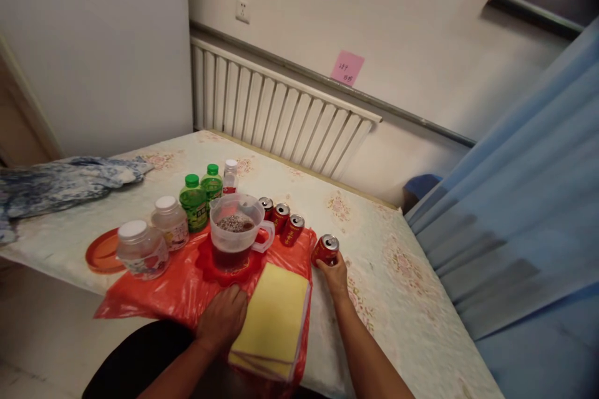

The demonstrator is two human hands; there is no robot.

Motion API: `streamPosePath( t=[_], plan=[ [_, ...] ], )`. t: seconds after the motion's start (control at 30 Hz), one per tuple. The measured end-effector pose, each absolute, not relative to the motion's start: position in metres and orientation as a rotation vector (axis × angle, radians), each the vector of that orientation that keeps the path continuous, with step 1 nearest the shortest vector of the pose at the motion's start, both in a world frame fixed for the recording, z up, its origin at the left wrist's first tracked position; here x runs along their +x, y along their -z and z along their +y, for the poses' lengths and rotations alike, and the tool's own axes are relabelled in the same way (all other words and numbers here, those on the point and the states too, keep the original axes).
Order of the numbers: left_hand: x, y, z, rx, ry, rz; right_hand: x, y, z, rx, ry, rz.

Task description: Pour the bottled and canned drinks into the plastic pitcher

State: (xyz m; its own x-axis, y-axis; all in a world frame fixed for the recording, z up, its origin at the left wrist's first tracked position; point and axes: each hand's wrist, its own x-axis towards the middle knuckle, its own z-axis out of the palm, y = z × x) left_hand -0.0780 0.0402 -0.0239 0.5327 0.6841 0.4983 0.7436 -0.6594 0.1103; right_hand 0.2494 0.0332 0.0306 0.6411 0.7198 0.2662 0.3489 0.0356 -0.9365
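Observation:
My right hand [334, 274] is wrapped round a red drink can [324, 249] at the right edge of a red plastic sheet. My left hand [223, 318] has its fingers curled at the near rim of a red scalloped dish [204, 268]; anything inside the fingers is hidden. In the dish stands a clear plastic measuring jug [234, 237] holding dark, foamy liquid, its handle toward the right. Three more red cans [294, 230] stand in a row beyond the handle. Between my arms lies a yellow folded cloth or pad [276, 318].
Left of the jug are two clear jars with white lids [141, 252], two green-capped bottles [193, 202] and a small white-capped bottle [230, 176]. An orange lid [102, 252] lies behind the jars. Blue-patterned fabric [70, 184] is at far left, a blue curtain [524, 156] at right.

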Motion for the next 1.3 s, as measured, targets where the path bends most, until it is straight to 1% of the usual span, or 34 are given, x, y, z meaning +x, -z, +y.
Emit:
streamPosePath(
  t=[0.13, 0.23, 0.43, 0.63, 0.77, 0.93, 1.1, 1.3],
  plan=[
    [-0.077, 0.023, 0.039, -2.627, 0.843, -1.229, 0.227, -0.064, 0.039, -1.522, -0.362, -1.033],
    [-0.077, 0.022, 0.038, -2.628, 0.897, -1.24, 0.207, -0.098, 0.05, -1.496, -0.289, -1.173],
    [-0.076, 0.024, 0.036, -2.66, 0.904, -1.266, 0.17, -0.16, 0.073, -1.465, 0.053, -1.569],
    [-0.075, 0.027, 0.034, -2.646, 0.935, -1.332, 0.142, -0.203, 0.089, -1.341, 0.358, -1.942],
    [-0.076, 0.028, 0.034, -2.638, 0.962, -1.339, 0.128, -0.219, 0.097, -1.327, 0.541, -2.093],
    [-0.076, 0.028, 0.033, -2.632, 0.941, -1.305, 0.121, -0.225, 0.107, -1.311, 0.712, -2.201],
    [-0.076, 0.028, 0.033, -2.634, 0.915, -1.319, 0.122, -0.226, 0.115, -1.289, 0.817, -2.244],
    [-0.077, 0.027, 0.033, -2.662, 0.914, -1.315, 0.123, -0.228, 0.119, -1.245, 0.863, -2.299]
  ],
)
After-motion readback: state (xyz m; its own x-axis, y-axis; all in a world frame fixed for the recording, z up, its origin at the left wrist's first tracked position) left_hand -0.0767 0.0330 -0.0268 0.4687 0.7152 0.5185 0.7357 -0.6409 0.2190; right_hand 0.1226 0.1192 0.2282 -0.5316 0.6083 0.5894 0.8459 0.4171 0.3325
